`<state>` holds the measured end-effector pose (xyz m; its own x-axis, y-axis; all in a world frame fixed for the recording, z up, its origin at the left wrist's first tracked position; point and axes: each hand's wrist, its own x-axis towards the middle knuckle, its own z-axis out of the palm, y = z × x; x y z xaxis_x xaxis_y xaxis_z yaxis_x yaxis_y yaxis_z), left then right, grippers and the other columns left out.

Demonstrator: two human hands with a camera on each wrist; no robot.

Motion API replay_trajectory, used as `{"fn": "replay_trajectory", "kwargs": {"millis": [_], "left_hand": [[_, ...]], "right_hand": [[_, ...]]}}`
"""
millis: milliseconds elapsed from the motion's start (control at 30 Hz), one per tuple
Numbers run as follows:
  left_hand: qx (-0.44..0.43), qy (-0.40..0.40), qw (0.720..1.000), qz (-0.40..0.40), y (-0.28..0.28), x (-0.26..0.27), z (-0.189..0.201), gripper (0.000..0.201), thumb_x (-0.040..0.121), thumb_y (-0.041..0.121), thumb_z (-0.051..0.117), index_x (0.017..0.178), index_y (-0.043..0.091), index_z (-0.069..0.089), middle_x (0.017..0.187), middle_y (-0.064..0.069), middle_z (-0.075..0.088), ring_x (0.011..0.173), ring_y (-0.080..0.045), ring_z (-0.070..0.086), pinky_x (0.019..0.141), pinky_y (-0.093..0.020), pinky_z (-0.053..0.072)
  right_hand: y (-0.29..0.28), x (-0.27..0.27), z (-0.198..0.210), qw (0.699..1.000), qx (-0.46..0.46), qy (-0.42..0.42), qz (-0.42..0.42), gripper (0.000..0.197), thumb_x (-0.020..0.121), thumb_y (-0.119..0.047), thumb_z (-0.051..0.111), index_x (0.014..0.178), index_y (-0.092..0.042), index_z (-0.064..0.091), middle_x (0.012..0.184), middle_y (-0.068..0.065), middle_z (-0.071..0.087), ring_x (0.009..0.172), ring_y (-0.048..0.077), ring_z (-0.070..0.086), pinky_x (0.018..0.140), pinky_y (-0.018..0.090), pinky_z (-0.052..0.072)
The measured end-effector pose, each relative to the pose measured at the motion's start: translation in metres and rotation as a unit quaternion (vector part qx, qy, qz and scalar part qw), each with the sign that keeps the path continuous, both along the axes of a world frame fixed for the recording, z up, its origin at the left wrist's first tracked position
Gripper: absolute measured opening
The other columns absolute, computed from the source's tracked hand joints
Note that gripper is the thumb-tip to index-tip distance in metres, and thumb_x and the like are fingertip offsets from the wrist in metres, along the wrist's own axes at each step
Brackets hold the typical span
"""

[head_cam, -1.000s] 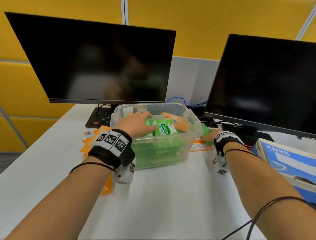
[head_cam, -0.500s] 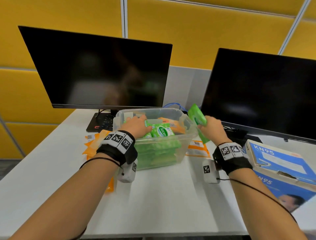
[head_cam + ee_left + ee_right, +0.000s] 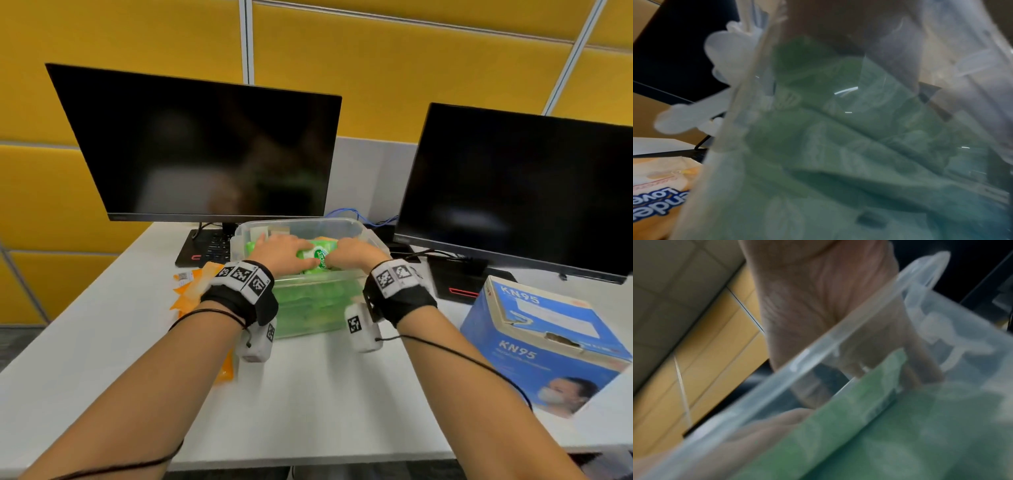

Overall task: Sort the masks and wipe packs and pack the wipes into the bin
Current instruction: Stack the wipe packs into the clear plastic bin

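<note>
Pressing evenly would seat it: left hand (image 3: pixel 281 251) and right hand (image 3: pixel 356 253) both grip the green wipe pack (image 3: pixel 317 255) atop the nearly full bin (image 3: pixel 375 240), table's 12 o'clock.

a: anything readable here?
b: yes. the blue mask box (image 3: pixel 544 346) at the lower right of the head view says "kn95" twice, once on its top flap and once on its front face.
a: and in the middle of the frame?
b: the green wipe pack (image 3: pixel 317 255) has a white oval label; the word looks like "sanicare", partly covered.
a: the left wrist view?
b: at its lower left, upside down, the orange pack (image 3: pixel 659 191) shows "love" and "nde", cut off.
</note>
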<state>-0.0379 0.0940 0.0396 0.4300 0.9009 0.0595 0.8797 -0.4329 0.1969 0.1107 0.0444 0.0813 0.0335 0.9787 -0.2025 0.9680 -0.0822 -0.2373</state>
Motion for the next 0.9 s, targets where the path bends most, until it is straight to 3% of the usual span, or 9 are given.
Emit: {"fn": "replay_trajectory", "kwargs": {"millis": [100, 233, 433, 533, 600, 667, 733, 800, 900], "left_hand": [[-0.005, 0.026, 1.0, -0.007, -0.003, 0.001, 0.003, 0.057, 0.082, 0.069, 0.045, 0.132, 0.043, 0.044, 0.143, 0.004, 0.047, 0.133, -0.026, 0.039, 0.112, -0.057, 0.019], [-0.006, 0.046, 0.999, -0.019, -0.004, -0.002, 0.002, 0.069, 0.08, 0.067, 0.051, 0.14, 0.039, 0.033, 0.146, 0.002, 0.042, 0.135, -0.026, 0.034, 0.112, -0.057, 0.018], [-0.03, 0.114, 0.992, -0.05, -0.004, -0.003, 0.004, 0.074, 0.085, 0.063, 0.048, 0.148, 0.041, 0.017, 0.156, 0.003, 0.021, 0.144, -0.026, 0.017, 0.113, -0.063, 0.007], [-0.031, 0.133, 0.989, -0.057, -0.005, -0.002, 0.005, 0.08, 0.083, 0.067, 0.049, 0.149, 0.042, 0.013, 0.157, 0.003, 0.02, 0.144, -0.027, 0.015, 0.112, -0.065, 0.005], [-0.025, 0.141, 0.988, -0.059, -0.006, -0.003, 0.004, 0.083, 0.08, 0.069, 0.05, 0.149, 0.041, 0.013, 0.156, 0.003, 0.021, 0.144, -0.027, 0.015, 0.112, -0.066, 0.005], [-0.021, 0.136, 0.989, -0.061, -0.009, -0.003, 0.006, 0.081, 0.081, 0.068, 0.05, 0.149, 0.04, 0.016, 0.156, 0.002, 0.022, 0.144, -0.028, 0.016, 0.112, -0.066, 0.006], [-0.03, 0.073, 0.995, -0.063, -0.01, -0.004, 0.009, 0.075, 0.081, 0.068, 0.051, 0.146, 0.037, 0.029, 0.153, 0.0, 0.03, 0.142, -0.027, 0.023, 0.113, -0.063, 0.011], [-0.039, -0.105, 0.99, -0.085, -0.016, -0.005, 0.017, 0.066, 0.081, 0.064, 0.055, 0.136, 0.029, 0.048, 0.14, -0.001, 0.047, 0.133, -0.023, 0.04, 0.112, -0.054, 0.027], [0.069, -0.287, 0.954, -0.053, -0.023, -0.024, 0.029, 0.034, 0.094, 0.036, 0.053, 0.121, 0.018, 0.062, 0.123, 0.001, 0.06, 0.117, -0.013, 0.052, 0.104, -0.031, 0.039]], "right_hand": [[0.011, 0.008, -0.002, 0.995, -0.045, 0.085, -0.017, 0.053, 0.094, -0.027, 0.054, 0.14, -0.007, 0.039, 0.14, 0.011, 0.045, 0.128, 0.028, 0.044, 0.107, 0.037, 0.037], [0.031, 0.01, -0.019, 0.995, -0.068, 0.055, 0.038, 0.08, 0.078, -0.063, 0.062, 0.144, -0.03, 0.032, 0.136, -0.004, 0.051, 0.126, 0.022, 0.047, 0.108, 0.045, 0.034], [0.046, 0.015, -0.028, 0.991, -0.11, 0.053, 0.053, 0.09, 0.056, -0.063, 0.077, 0.134, -0.036, 0.041, 0.13, -0.007, 0.054, 0.123, 0.02, 0.05, 0.104, 0.047, 0.04], [0.038, 0.012, -0.026, 0.994, -0.097, 0.048, 0.018, 0.104, 0.068, -0.06, 0.073, 0.15, -0.032, 0.016, 0.151, -0.001, 0.033, 0.142, 0.029, 0.029, 0.112, 0.052, 0.027], [0.031, 0.011, -0.021, 0.994, -0.109, -0.015, 0.015, 0.111, 0.076, -0.059, 0.068, 0.153, -0.028, -0.004, 0.158, 0.0, 0.018, 0.145, 0.028, 0.019, 0.117, 0.048, 0.019], [0.026, 0.014, -0.016, 0.991, -0.123, -0.043, 0.033, 0.108, 0.08, -0.062, 0.062, 0.153, -0.027, -0.01, 0.161, -0.001, 0.01, 0.148, 0.026, 0.012, 0.118, 0.046, 0.015], [0.029, 0.015, -0.02, 0.992, -0.117, -0.014, 0.041, 0.098, 0.085, -0.065, 0.052, 0.153, -0.029, -0.008, 0.162, -0.002, 0.004, 0.149, 0.025, 0.007, 0.119, 0.046, 0.011], [0.028, 0.013, -0.023, 0.996, -0.068, 0.0, 0.049, 0.091, 0.083, -0.074, 0.041, 0.153, -0.035, -0.003, 0.162, -0.001, 0.001, 0.149, 0.029, 0.005, 0.119, 0.051, 0.009], [0.026, 0.009, -0.032, 0.998, 0.04, 0.038, 0.012, 0.093, 0.073, -0.084, 0.04, 0.151, -0.04, 0.013, 0.161, 0.009, 0.001, 0.146, 0.035, 0.013, 0.113, 0.059, 0.021]]}}
